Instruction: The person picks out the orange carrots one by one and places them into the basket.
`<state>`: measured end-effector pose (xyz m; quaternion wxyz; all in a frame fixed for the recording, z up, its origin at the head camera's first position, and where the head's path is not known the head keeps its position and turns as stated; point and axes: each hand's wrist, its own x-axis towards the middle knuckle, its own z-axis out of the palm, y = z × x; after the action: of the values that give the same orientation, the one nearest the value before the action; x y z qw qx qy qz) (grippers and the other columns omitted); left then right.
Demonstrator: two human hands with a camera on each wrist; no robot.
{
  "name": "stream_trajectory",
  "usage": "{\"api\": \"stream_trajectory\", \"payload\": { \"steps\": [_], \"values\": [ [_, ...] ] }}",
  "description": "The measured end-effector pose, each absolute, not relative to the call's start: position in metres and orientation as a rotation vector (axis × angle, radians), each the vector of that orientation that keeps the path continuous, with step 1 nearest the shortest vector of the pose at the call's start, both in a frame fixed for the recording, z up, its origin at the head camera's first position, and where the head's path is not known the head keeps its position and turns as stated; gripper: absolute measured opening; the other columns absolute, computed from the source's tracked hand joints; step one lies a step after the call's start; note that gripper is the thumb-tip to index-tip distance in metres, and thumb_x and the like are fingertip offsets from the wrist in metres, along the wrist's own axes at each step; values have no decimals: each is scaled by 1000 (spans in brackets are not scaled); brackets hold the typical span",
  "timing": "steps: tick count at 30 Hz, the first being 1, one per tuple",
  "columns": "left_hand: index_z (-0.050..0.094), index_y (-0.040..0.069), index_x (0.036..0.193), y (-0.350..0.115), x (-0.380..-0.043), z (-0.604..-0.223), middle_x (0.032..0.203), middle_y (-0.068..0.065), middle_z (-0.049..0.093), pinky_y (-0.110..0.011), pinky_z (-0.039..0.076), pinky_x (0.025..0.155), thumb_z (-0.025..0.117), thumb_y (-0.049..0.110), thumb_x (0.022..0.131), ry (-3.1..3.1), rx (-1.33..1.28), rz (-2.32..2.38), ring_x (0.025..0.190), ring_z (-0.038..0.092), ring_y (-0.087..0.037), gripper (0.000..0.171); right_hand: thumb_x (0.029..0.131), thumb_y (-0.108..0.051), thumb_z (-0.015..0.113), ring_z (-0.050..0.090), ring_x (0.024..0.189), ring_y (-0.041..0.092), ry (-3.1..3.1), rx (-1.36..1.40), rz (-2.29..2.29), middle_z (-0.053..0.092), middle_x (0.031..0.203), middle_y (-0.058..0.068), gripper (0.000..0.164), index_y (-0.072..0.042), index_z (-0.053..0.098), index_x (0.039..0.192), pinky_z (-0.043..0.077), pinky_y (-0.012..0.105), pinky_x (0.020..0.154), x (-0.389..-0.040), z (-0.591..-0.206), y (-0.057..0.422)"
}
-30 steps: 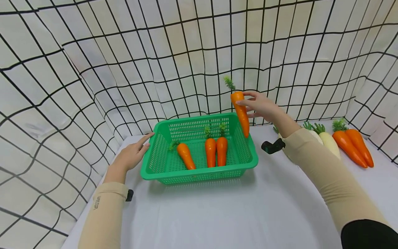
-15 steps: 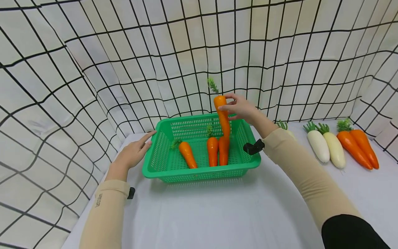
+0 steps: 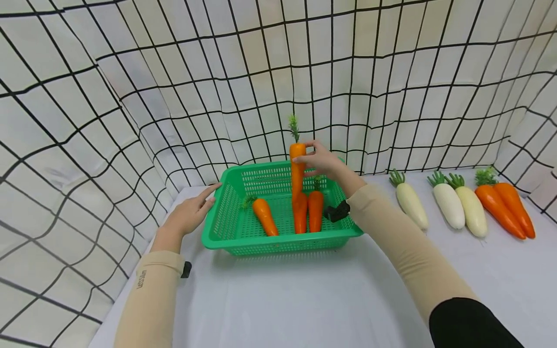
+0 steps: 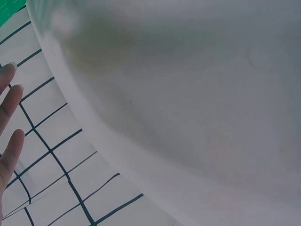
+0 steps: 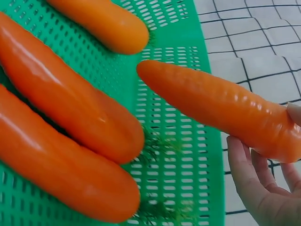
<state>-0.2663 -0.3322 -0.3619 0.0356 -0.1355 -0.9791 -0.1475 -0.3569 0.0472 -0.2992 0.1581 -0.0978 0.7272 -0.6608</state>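
Note:
A green perforated plastic basket point(image 3: 278, 240) stands on the white-covered table, with three orange carrots inside: one at the left point(image 3: 265, 217) and two side by side point(image 3: 315, 212) further right. Above its interior, my right hand point(image 3: 323, 161) pinches a fourth carrot point(image 3: 297, 166) near its leafy top, tip pointing down. The right wrist view shows this held carrot point(image 5: 211, 101) apart from the carrots lying in the basket. My left hand point(image 3: 187, 215) rests its extended fingers at the basket's left rim; in the left wrist view only some fingertips point(image 4: 11, 150) show.
To the right on the table lie several pale radishes point(image 3: 449, 205) with green tops, and beyond them two carrots point(image 3: 500, 210) side by side. A black grid net point(image 3: 374, 96) over white cloth rises behind and at both sides.
My right hand has carried the carrot leftward from over the basket's right end to above its middle, and the carrot has become more upright. The left hand stays at the rim.

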Motion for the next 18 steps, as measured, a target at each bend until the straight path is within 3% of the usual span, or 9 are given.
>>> {"api": "stream_trajectory", "payload": {
  "steps": [7,18],
  "values": [
    [24,25,164,-330,-266,-363,130,-32,61,-54,50,71,27,48,112,-3008,-412,-471,89,66,-39,57,99,-8,67,56,119,43,2089,-291,-1845,43,145,26,63,-9,30,151,48,56,101,-358,-312,31],
    [25,26,164,-330,-268,-364,133,-31,60,-53,50,70,27,49,112,-2992,-411,-473,87,66,-38,57,101,-5,65,61,102,35,2139,-350,-1725,43,145,25,57,-12,32,148,52,52,96,-361,-325,14]
  ]
}}
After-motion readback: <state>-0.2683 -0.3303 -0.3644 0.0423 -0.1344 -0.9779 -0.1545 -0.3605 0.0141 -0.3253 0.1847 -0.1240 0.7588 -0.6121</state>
